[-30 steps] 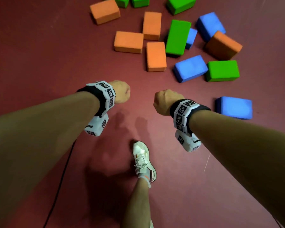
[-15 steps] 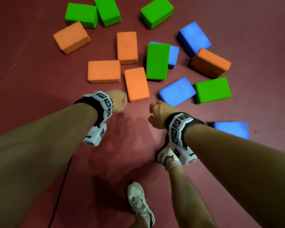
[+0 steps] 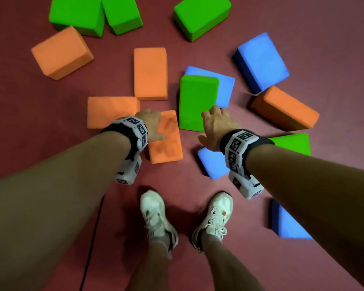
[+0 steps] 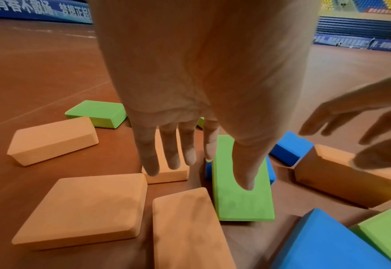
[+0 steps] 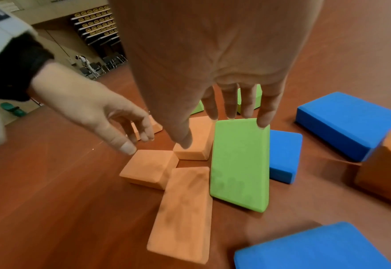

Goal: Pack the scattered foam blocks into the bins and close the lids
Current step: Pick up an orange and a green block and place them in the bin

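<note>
Orange, green and blue foam blocks lie scattered on the dark red floor; no bin is in view. My left hand (image 3: 151,123) hovers with straight fingers over the near orange block (image 3: 168,143), holding nothing; in the left wrist view the left hand (image 4: 189,156) hangs above that orange block (image 4: 189,229). My right hand (image 3: 215,122) reaches, fingers spread, over the near corner of a green block (image 3: 195,97) that leans on a blue block (image 3: 226,89). In the right wrist view the right hand's fingertips (image 5: 263,122) hang over the far end of the green block (image 5: 240,163); contact is unclear.
Both white shoes (image 3: 156,215) (image 3: 216,215) stand just short of the pile. A black cable (image 3: 93,234) trails at the left. Another blue block (image 3: 212,164) lies under my right wrist and one more (image 3: 290,225) at lower right. Several further blocks lie beyond.
I have stepped closer and bent down, so the blocks look larger. Both hands went from curled fists to straight fingers and dropped onto the pile. Both feet now stand side by side.
</note>
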